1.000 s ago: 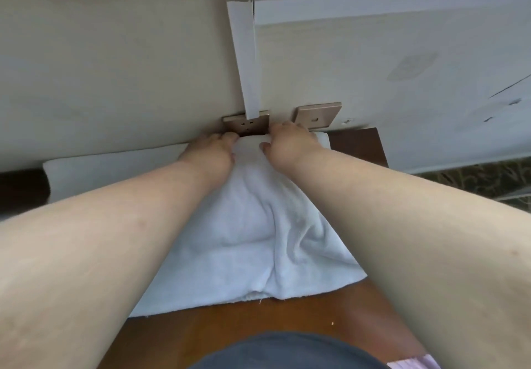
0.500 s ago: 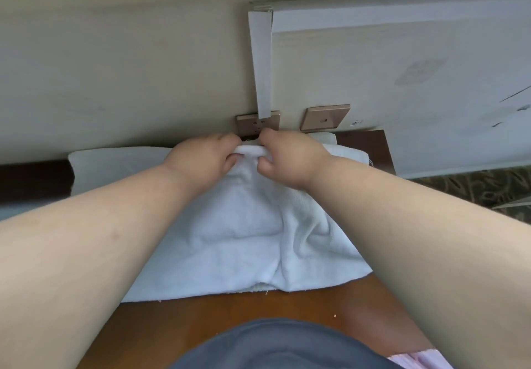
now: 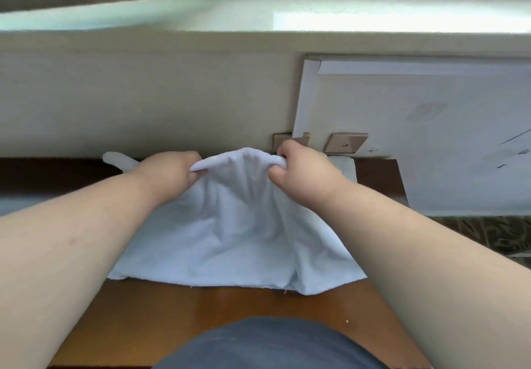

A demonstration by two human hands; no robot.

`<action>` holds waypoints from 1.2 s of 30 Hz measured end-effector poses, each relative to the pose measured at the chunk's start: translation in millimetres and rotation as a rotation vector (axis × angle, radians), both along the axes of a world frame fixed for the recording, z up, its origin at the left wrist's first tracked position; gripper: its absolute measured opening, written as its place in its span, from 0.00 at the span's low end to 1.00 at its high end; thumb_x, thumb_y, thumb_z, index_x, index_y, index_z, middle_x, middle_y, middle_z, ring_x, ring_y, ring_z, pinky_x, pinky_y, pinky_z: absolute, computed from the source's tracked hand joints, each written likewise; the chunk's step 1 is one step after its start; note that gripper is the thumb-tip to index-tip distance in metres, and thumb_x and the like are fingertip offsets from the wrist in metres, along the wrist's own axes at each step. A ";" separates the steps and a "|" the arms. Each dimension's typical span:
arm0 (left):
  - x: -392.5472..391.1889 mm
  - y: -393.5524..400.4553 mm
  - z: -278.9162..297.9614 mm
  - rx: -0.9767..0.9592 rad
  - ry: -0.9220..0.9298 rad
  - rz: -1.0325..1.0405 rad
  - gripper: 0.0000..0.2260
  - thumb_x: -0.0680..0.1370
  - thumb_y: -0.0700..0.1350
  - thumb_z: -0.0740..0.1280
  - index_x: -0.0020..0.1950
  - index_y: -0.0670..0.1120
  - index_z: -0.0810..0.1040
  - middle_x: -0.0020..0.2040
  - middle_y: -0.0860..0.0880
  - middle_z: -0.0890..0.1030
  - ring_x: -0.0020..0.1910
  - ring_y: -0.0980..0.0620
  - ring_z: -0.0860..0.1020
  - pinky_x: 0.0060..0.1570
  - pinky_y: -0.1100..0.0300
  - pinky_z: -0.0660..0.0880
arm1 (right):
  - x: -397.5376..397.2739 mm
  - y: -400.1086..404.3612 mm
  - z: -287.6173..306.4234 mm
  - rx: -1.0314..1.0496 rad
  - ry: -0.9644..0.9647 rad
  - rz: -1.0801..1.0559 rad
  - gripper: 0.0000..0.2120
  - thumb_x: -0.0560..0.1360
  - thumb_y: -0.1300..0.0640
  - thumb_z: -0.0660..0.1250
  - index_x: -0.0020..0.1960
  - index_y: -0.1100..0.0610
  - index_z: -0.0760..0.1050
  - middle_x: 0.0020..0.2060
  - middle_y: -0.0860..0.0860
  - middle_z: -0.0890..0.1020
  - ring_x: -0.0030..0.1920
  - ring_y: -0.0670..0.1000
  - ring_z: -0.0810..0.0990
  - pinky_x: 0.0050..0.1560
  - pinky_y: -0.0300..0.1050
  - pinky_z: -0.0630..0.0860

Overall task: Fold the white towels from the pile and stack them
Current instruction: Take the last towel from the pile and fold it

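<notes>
Towel (image 3: 235,233) sits on the wooden table (image 3: 201,311), bunched far edge pinched in both fists: left hand (image 3: 169,173), right hand (image 3: 301,173). The rest trails from that edge toward me, so I guess it gets pulled my way, hands equally placed.

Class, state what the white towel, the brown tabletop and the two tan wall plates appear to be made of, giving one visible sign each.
White towel: soft terry-like cloth; it drapes and creases. Brown tabletop: probably varnished wood; glossy, grain-streaked. Tan wall plates: smooth plastic or metal; unclear.
</notes>
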State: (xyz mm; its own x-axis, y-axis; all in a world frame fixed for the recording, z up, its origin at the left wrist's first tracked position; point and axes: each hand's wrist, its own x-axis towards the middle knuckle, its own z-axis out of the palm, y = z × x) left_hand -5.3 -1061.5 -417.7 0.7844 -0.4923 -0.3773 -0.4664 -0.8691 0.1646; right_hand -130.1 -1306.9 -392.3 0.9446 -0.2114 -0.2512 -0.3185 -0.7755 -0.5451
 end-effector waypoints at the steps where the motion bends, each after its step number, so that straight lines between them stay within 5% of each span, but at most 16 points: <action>1: -5.2 4.8 10.7 -0.047 -0.020 0.018 0.11 0.80 0.57 0.55 0.45 0.54 0.72 0.41 0.56 0.77 0.39 0.53 0.75 0.32 0.58 0.65 | 2.8 9.5 6.5 0.030 -0.015 -0.007 0.06 0.73 0.47 0.59 0.46 0.48 0.69 0.35 0.44 0.77 0.34 0.43 0.74 0.29 0.42 0.63; 4: -25.5 19.7 44.9 -0.202 -0.081 0.080 0.08 0.79 0.53 0.57 0.54 0.61 0.73 0.41 0.61 0.76 0.40 0.58 0.74 0.33 0.63 0.65 | 9.4 45.6 26.0 0.132 -0.067 0.048 0.08 0.74 0.45 0.61 0.41 0.47 0.66 0.35 0.44 0.77 0.33 0.45 0.76 0.30 0.43 0.65; 7: -45.8 33.7 81.1 -0.268 -0.138 0.117 0.09 0.76 0.50 0.59 0.52 0.63 0.73 0.41 0.62 0.78 0.39 0.65 0.73 0.33 0.64 0.66 | 13.3 90.3 45.7 0.166 -0.158 0.170 0.08 0.74 0.47 0.64 0.41 0.47 0.66 0.35 0.43 0.76 0.32 0.40 0.75 0.29 0.41 0.64; 13: -75.1 96.1 139.2 -0.352 -0.241 0.237 0.07 0.76 0.49 0.59 0.47 0.59 0.75 0.39 0.59 0.79 0.40 0.60 0.76 0.33 0.61 0.69 | 17.5 175.7 89.3 0.333 -0.310 0.251 0.09 0.74 0.52 0.63 0.38 0.46 0.64 0.36 0.37 0.76 0.34 0.29 0.73 0.27 0.29 0.67; 20: -101.4 219.1 179.5 -0.330 -0.371 0.277 0.06 0.75 0.49 0.59 0.47 0.56 0.75 0.38 0.55 0.79 0.38 0.55 0.76 0.37 0.54 0.75 | 6.7 304.1 117.0 0.341 -0.356 0.265 0.08 0.72 0.49 0.62 0.41 0.50 0.65 0.30 0.44 0.73 0.28 0.36 0.72 0.22 0.33 0.63; 23: -109.8 278.7 189.7 -0.324 -0.408 0.258 0.06 0.76 0.48 0.58 0.44 0.52 0.75 0.37 0.53 0.79 0.38 0.52 0.76 0.38 0.51 0.75 | -0.4 369.7 126.0 0.333 -0.389 0.239 0.07 0.72 0.49 0.62 0.42 0.49 0.65 0.32 0.44 0.75 0.27 0.42 0.72 0.28 0.40 0.65; 36: -112.7 501.4 220.0 -0.303 -0.498 0.256 0.07 0.77 0.47 0.60 0.50 0.55 0.77 0.41 0.53 0.79 0.42 0.50 0.75 0.38 0.56 0.69 | 1.2 597.2 142.5 0.352 -0.525 0.293 0.07 0.74 0.50 0.61 0.43 0.47 0.62 0.36 0.44 0.76 0.33 0.42 0.75 0.29 0.43 0.65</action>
State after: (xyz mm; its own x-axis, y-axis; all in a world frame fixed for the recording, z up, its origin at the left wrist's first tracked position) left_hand -117.9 -560.1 -197.7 0.9368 -0.2940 0.1897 -0.3344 -0.9119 0.2380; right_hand -128.9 -709.7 -249.8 0.9656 0.0811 0.2473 0.2512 -0.5385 -0.8043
